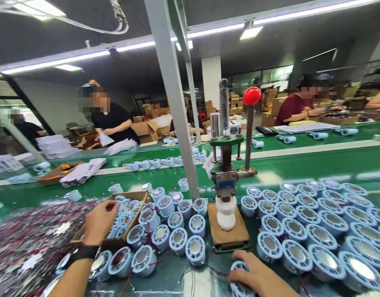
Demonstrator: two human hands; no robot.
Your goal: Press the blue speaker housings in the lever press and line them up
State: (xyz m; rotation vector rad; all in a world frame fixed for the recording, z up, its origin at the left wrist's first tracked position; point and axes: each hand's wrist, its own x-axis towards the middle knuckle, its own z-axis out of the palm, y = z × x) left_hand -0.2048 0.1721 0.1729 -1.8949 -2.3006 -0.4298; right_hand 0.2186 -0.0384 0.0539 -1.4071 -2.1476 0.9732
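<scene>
On my remote view, right hand (pixel 254 272) gripping blue casing (pixel 240 289), casing between thumb and fingers, left hand (pixel 99 222) over ring box (pixel 137 215), grip I cannot tell, press label (pixel 226 184) illegible

White column (pixel 211 78) beyond grey post (pixel 174 99)

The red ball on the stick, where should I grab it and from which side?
Probably cup the red ball itself, coming from above or the right. It's round and tops a nearly upright bar, standing free on its right, while the spring stands to its left.
</scene>
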